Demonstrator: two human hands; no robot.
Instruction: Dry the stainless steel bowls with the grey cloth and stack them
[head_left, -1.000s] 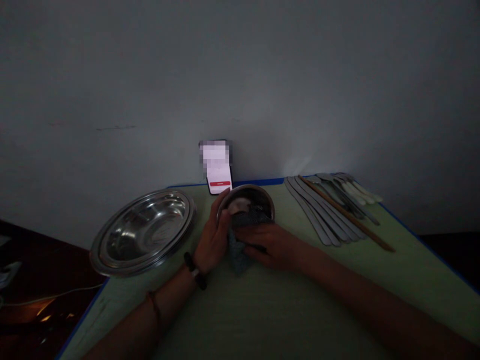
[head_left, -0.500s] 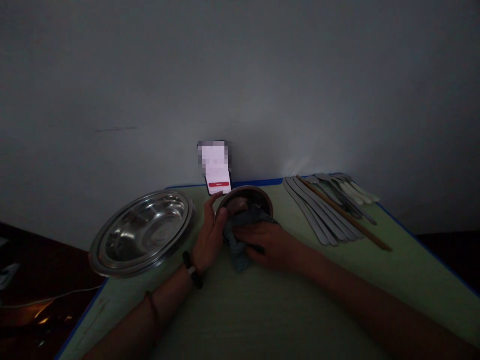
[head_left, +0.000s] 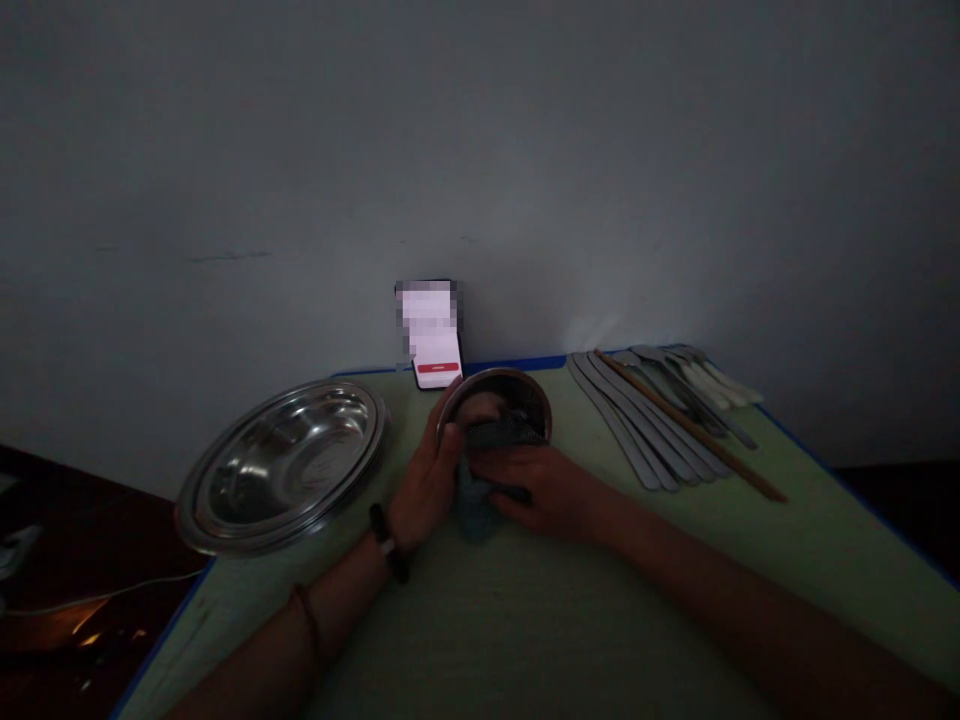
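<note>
A small metal bowl [head_left: 531, 392] is tilted toward me at the middle of the table. My left hand [head_left: 433, 470] grips its left side, thumb at the rim and fingers behind the wall. With my right hand [head_left: 540, 490] I press a grey-blue cloth [head_left: 477, 508] over the near rim, part of it reaching inside the bowl. The right fingers are bent into the cloth and their tips are partly hidden. The dim light blurs the cloth's edges.
Stacked metal basins [head_left: 289, 470] stand at the left table edge. A lit phone [head_left: 436, 345] leans on the wall behind the bowl. To the right lie several table knives [head_left: 637, 430], a wooden chopstick [head_left: 697, 430] and white-handled cutlery [head_left: 716, 385]. The table [head_left: 480, 620] has a blue border.
My left fingers have shifted from sticking up beside the phone to lying closer round the bowl. The bowl has turned slightly, and the cloth sits a little differently over its rim.
</note>
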